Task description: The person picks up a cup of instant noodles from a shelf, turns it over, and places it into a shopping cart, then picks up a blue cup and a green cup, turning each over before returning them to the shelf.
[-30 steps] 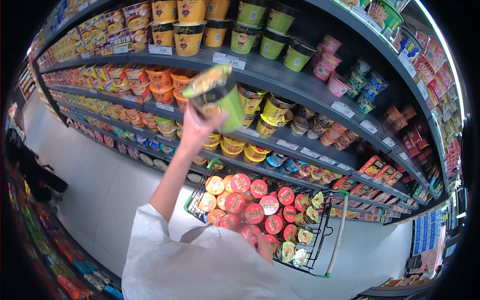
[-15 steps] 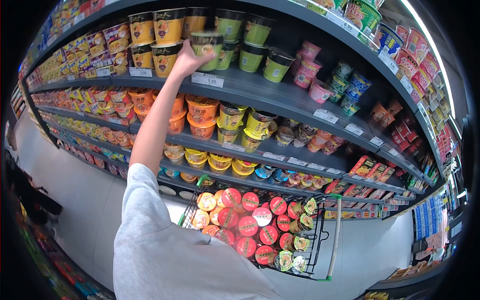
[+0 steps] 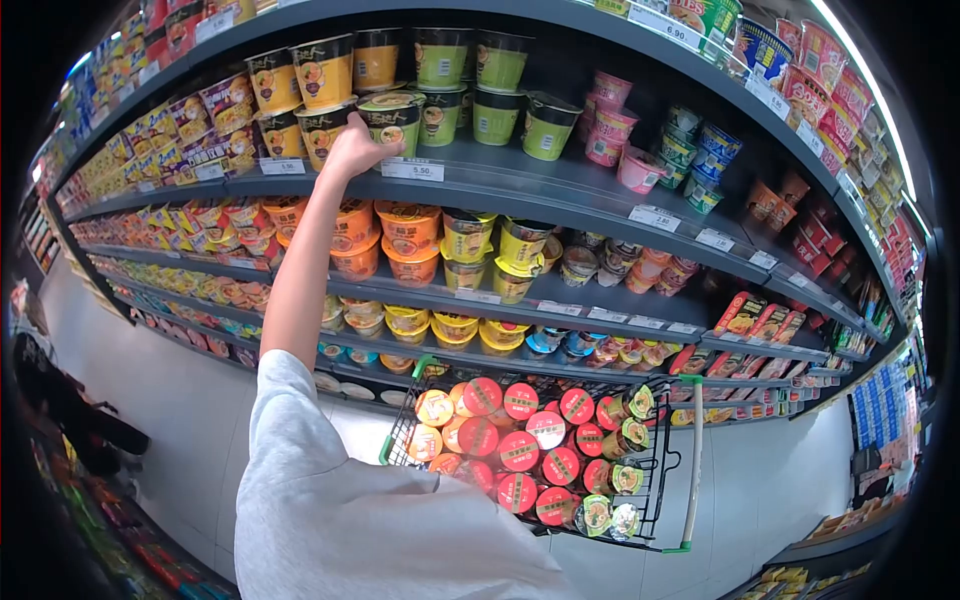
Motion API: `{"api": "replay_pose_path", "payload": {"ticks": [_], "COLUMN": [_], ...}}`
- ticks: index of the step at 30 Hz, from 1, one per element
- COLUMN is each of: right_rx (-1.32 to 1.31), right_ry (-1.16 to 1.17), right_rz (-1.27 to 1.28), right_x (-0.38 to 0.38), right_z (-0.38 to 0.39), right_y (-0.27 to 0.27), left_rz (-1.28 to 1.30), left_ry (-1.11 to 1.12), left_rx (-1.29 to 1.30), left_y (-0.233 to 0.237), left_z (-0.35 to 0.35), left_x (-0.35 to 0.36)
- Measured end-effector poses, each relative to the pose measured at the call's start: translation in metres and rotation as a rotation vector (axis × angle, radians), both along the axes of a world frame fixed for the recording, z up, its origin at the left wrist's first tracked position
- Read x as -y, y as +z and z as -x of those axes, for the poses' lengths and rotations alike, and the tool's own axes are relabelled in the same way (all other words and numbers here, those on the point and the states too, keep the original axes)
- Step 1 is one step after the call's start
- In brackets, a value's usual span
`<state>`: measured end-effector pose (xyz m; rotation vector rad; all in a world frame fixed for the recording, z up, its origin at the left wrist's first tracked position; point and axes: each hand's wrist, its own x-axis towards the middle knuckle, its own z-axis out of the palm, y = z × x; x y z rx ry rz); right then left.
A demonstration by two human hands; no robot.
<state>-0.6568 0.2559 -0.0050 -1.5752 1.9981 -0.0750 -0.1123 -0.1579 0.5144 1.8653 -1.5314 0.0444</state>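
My left hand (image 3: 357, 150) reaches up to the shelf and is closed on a green instant noodle cup (image 3: 392, 120) with a dark rim. Its thumb lies across the lower front of the cup, and the other fingers are partly hidden at the cup's left side. The cup is upright at the shelf's front edge, above a price tag (image 3: 412, 170). Yellow noodle cups (image 3: 324, 75) are stacked to the left of it, and more green cups (image 3: 497, 115) stand to the right. My right hand is out of view.
Below my arm stands a shopping cart (image 3: 655, 500) filled with red-lidded noodle cups (image 3: 518, 450) and several green-lidded ones. Orange noodle bowls (image 3: 408, 228) line the shelf beneath. Small pink cups (image 3: 608, 138) sit farther right. A person (image 3: 70, 400) is at the left edge.
The green cup, blurred and slightly higher before, has come down to the shelf's front edge with my left hand. The view has shifted slightly, so the cart appears farther right.
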Motion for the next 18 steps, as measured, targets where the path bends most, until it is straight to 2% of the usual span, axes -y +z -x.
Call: {"api": "replay_pose_path", "payload": {"ticks": [4,9,18], "right_rx": [0.014,0.024,0.029], "right_ry": [0.005,-0.007,-0.006], "right_rz": [0.000,0.001,-0.010], "right_x": [0.003,0.005,0.006], "right_z": [-0.003,-0.005,-0.006], "right_y": [-0.001,-0.002,-0.006], "left_rz": [0.096,0.115,0.282], "left_ry": [0.042,0.230,0.323], "left_rx": [0.025,0.053,0.131], "left_y": [-0.012,-0.012,-0.025], "left_z": [0.003,0.031,0.040], "left_x": [0.001,0.001,0.008]}}
